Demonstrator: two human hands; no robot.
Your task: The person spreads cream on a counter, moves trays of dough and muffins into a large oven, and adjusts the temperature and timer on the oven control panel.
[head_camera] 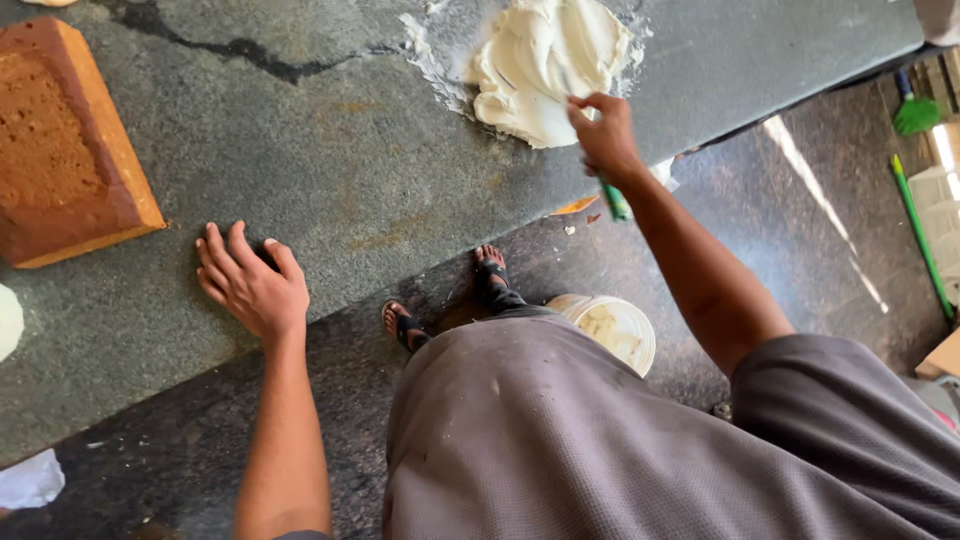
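While the left hand (pixel 250 285) rests flat with fingers spread on the bench (pixel 330 160), the right hand (pixel 605 135) grips what seems a green-handled tool (pixel 615 200) in the white paste (pixel 545 65), still one heaped, partly smoothed mound.

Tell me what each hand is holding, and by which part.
The right hand grips a green-handled tool by its handle, working end at the white paste. The left hand holds nothing; it rests flat on the stone counter.
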